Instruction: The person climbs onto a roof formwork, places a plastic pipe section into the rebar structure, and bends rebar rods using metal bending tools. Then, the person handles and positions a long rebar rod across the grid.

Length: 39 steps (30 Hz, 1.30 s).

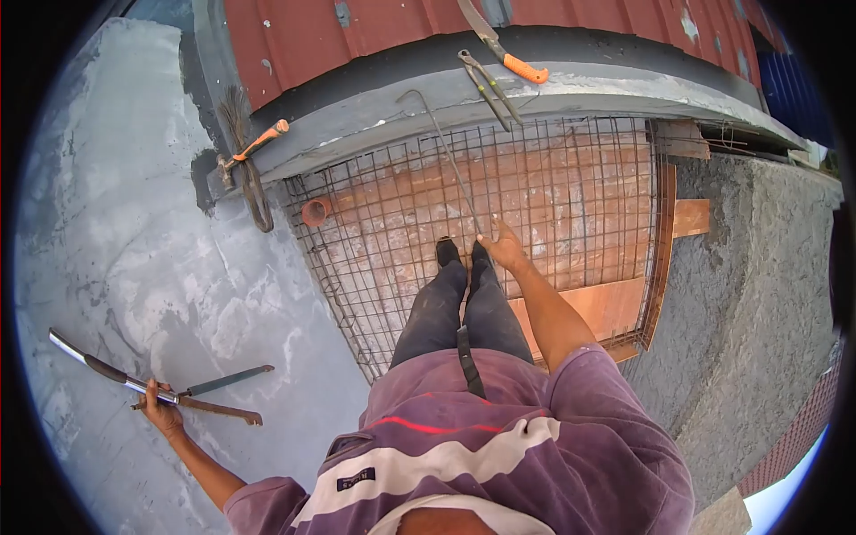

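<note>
My left hand (161,412) is closed around a long tool with a chrome and black shaft (104,367), out over the grey concrete at the left. From near that grip a rusty bar (220,410) and a dark bar (230,381) stick out; whether both belong to the same tool I cannot tell. My right hand (506,248) grips the lower end of a thin steel rod (443,143), in front of my shoes. The rod's far end is bent into a hook and reaches the concrete ledge. Under the rod lies a rebar mesh (571,192).
Pincers (489,89) with green handles and an orange-handled saw or blade (526,69) lie on the ledge (606,85). An orange-handled hammer (259,144) and a wire bundle (257,198) rest at its left. An orange pipe (316,211) stands within the mesh. Boards (660,267) edge the right side.
</note>
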Available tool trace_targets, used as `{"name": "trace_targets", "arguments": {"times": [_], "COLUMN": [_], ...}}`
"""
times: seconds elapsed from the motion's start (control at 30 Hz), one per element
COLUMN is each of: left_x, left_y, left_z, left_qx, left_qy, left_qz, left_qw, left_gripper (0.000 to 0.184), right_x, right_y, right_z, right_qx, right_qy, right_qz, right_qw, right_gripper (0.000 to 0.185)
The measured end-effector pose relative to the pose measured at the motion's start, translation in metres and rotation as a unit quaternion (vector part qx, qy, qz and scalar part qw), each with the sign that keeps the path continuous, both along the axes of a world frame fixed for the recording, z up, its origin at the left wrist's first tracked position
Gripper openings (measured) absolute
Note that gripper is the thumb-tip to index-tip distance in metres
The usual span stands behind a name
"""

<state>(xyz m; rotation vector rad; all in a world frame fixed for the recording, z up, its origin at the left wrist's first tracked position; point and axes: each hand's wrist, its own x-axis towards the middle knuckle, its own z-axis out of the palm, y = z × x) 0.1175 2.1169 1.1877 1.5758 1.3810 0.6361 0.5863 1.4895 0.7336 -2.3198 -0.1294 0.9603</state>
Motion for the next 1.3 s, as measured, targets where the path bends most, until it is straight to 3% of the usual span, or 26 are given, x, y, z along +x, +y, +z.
{"name": "trace_targets", "arguments": {"times": [0.13,0.27,0.37,0.47,0.6,0.67,0.77,0.93,1.07,1.2,1.3], "left_x": [0.006,0.006,0.005,-0.002,0.004,0.004,0.005,0.005,0.015,0.016,0.018], "left_y": [-0.006,-0.003,-0.002,0.004,0.007,0.007,0.013,0.014,0.009,0.012,0.014], "left_z": [0.000,-0.001,-0.004,-0.003,-0.005,-0.007,-0.005,-0.010,-0.010,-0.013,-0.019], "left_qx": [0.026,0.024,0.019,0.020,0.017,0.021,0.007,0.024,0.027,0.044,0.057], "left_qy": [-0.007,-0.001,-0.006,0.000,0.001,0.003,0.007,0.020,0.008,0.019,0.006], "left_qz": [0.024,0.017,0.020,0.022,0.017,0.020,0.007,0.004,0.010,-0.002,0.001], "left_qw": [0.999,1.000,1.000,1.000,1.000,1.000,1.000,1.000,1.000,0.999,0.998], "left_gripper": [0.017,0.017,0.016,0.016,0.016,0.016,0.017,0.017,0.018,0.020,0.021], "right_x": [-0.001,0.002,-0.014,-0.011,0.005,0.019,0.054,0.112,0.163,0.204,0.264], "right_y": [0.044,0.050,0.010,-0.032,-0.111,-0.160,-0.192,-0.184,-0.191,-0.188,-0.224], "right_z": [-0.036,-0.052,-0.034,0.051,0.121,0.128,0.190,0.325,0.422,0.544,0.641], "right_qx": [0.026,0.033,0.049,0.035,-0.020,0.001,0.032,0.147,0.111,0.106,0.037], "right_qy": [0.022,0.036,-0.035,-0.097,-0.171,-0.209,-0.214,-0.145,-0.194,-0.235,-0.307], "right_qz": [-0.018,-0.059,-0.059,-0.090,-0.108,-0.144,-0.171,-0.270,-0.225,-0.251,-0.211], "right_qw": [0.999,0.997,0.996,0.991,0.979,0.967,0.961,0.940,0.949,0.933,0.927], "right_gripper": [0.095,0.056,0.047,0.048,0.050,0.051,0.050,0.047,0.048,0.049,0.046]}}
